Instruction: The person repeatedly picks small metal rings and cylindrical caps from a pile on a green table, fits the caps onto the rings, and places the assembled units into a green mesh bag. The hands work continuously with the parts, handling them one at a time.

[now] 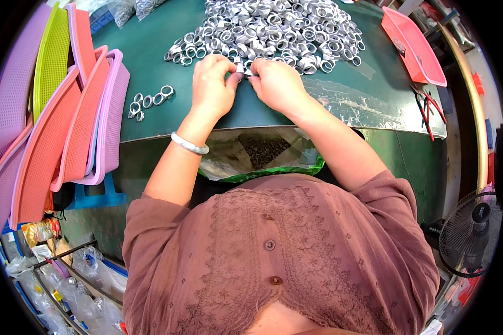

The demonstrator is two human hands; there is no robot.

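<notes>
A big heap of silvery metal rings point(279, 33) spreads over the far middle of the green table point(173, 120). At the heap's near edge my hands are close together, fingertips almost meeting. My left hand point(213, 84) is closed in a pinch on a metal ring point(240, 67), partly covered by the fingers. Just to its right, my right hand point(280, 86) pinches another ring point(248, 71), of which only a small part shows. A few loose rings point(147, 101) lie apart from the heap, to the left of my left hand.
Nested plastic baskets point(78, 128) in purple, green and pink stand at the left. A pink tray point(411, 47) and red-handled pliers point(427, 109) lie at the right. Below the table's front edge hangs an open bag point(223, 167) holding small dark bits. A fan point(469, 234) stands lower right.
</notes>
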